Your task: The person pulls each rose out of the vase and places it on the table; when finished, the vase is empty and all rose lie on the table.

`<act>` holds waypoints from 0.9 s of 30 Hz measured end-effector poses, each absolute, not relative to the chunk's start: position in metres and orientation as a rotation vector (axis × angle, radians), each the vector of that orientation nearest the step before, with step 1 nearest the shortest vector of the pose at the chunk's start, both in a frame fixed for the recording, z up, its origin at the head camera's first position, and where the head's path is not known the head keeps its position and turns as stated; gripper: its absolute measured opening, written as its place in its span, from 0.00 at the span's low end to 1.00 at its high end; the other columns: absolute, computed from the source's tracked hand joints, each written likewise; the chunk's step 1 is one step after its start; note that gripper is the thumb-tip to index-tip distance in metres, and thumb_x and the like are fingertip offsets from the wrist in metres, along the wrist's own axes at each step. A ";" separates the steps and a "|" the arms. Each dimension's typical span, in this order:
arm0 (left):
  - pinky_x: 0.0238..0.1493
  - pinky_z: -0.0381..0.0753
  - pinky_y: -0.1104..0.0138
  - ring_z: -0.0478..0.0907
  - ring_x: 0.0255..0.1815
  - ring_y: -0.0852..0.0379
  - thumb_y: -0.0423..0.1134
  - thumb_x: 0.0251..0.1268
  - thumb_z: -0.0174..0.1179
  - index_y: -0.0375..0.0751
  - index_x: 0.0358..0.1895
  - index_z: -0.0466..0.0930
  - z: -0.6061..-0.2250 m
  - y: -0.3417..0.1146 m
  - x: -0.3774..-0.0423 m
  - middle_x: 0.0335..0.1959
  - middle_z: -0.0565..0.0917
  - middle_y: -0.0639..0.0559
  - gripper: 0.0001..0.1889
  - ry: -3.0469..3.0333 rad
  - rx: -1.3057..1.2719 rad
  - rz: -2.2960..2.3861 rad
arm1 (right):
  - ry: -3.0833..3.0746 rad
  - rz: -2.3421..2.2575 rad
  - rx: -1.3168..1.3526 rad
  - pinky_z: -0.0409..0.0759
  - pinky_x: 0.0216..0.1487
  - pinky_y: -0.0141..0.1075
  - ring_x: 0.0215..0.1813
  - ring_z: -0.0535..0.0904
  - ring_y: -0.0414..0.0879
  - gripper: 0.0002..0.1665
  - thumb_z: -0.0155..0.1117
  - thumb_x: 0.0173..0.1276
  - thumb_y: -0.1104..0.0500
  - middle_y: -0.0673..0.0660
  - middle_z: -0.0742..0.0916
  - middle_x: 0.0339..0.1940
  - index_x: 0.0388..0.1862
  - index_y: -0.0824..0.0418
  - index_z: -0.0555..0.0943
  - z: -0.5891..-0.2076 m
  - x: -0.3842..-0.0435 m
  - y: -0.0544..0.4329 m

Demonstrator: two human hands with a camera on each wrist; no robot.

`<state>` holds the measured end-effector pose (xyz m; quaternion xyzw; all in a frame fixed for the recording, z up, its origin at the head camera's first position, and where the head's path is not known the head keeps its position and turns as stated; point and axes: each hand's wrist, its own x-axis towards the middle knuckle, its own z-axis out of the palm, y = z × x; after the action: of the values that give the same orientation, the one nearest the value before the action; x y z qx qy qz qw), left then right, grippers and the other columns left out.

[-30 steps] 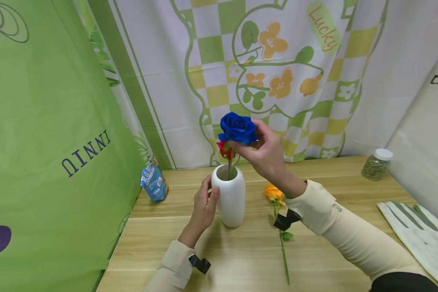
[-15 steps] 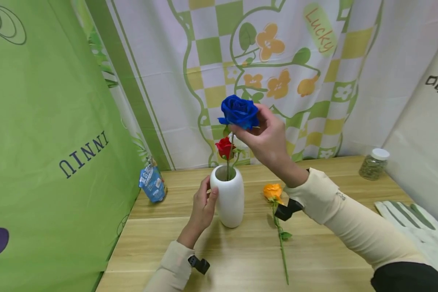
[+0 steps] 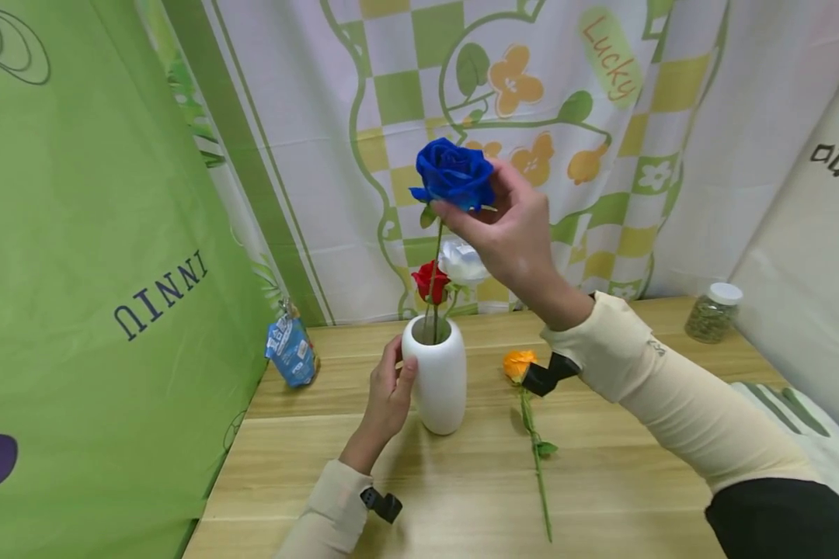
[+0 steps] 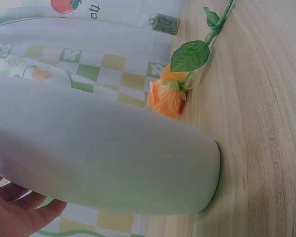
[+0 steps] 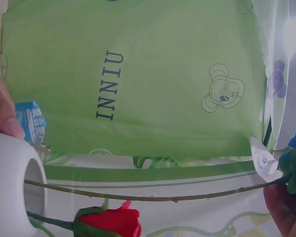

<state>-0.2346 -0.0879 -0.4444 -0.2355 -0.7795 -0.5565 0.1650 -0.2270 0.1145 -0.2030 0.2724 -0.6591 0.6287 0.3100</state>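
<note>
My right hand (image 3: 513, 221) pinches a blue rose (image 3: 454, 172) just under its bloom, high above the white vase (image 3: 439, 380). In the right wrist view the long stem (image 5: 175, 199) of that rose runs down into the vase mouth. The vase stands upright on the table, and my left hand (image 3: 391, 394) grips its left side with fingers and thumb. A red rose (image 3: 430, 281) stands in the vase. A pale white flower (image 3: 464, 260) shows behind it, partly hidden by my right hand.
An orange rose (image 3: 519, 365) lies on the wooden table (image 3: 308, 497), right of the vase. A blue packet (image 3: 292, 351) stands at the back left. A lidded glass jar (image 3: 713, 313) is at the back right, near a white and green cloth (image 3: 786, 411). Curtains surround the table.
My right hand has risen, lifting the blue rose upward and baring more of its stem. The red rose and then the white flower have come into sight. My left hand stays on the vase.
</note>
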 end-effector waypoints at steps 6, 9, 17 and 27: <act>0.55 0.84 0.55 0.79 0.61 0.47 0.44 0.79 0.46 0.45 0.72 0.65 -0.444 -0.089 -0.236 0.61 0.81 0.43 0.23 -2.245 -0.668 -1.569 | -1.799 1.658 0.731 0.86 0.50 0.36 0.56 0.85 0.53 0.28 0.73 0.60 0.66 0.66 0.85 0.56 0.59 0.70 0.77 -0.190 -0.232 0.113; 0.55 0.83 0.51 0.79 0.60 0.45 0.43 0.79 0.47 0.46 0.72 0.65 -0.445 -0.089 -0.238 0.61 0.81 0.42 0.23 -2.241 -0.666 -1.578 | -1.842 1.649 0.715 0.86 0.50 0.35 0.55 0.86 0.51 0.28 0.73 0.61 0.65 0.65 0.86 0.56 0.59 0.70 0.77 -0.186 -0.237 0.114; 0.55 0.83 0.49 0.79 0.61 0.45 0.46 0.79 0.47 0.44 0.72 0.64 -0.446 -0.090 -0.236 0.62 0.80 0.42 0.24 -2.241 -0.675 -1.599 | -1.794 1.813 0.687 0.87 0.41 0.32 0.48 0.86 0.46 0.27 0.73 0.61 0.67 0.66 0.86 0.55 0.59 0.70 0.77 -0.173 -0.238 0.124; 0.56 0.83 0.53 0.79 0.61 0.46 0.49 0.80 0.46 0.44 0.73 0.63 -0.446 -0.090 -0.234 0.62 0.80 0.42 0.25 -2.245 -0.682 -1.582 | -1.545 2.132 0.724 0.88 0.37 0.39 0.46 0.86 0.52 0.25 0.71 0.59 0.73 0.63 0.85 0.52 0.56 0.70 0.78 -0.157 -0.226 0.154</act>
<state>-0.2341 -0.0896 -0.4457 -0.2380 -0.7836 -0.5524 0.1553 -0.2262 0.1541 -0.1572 0.2595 -0.5539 0.7643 0.2042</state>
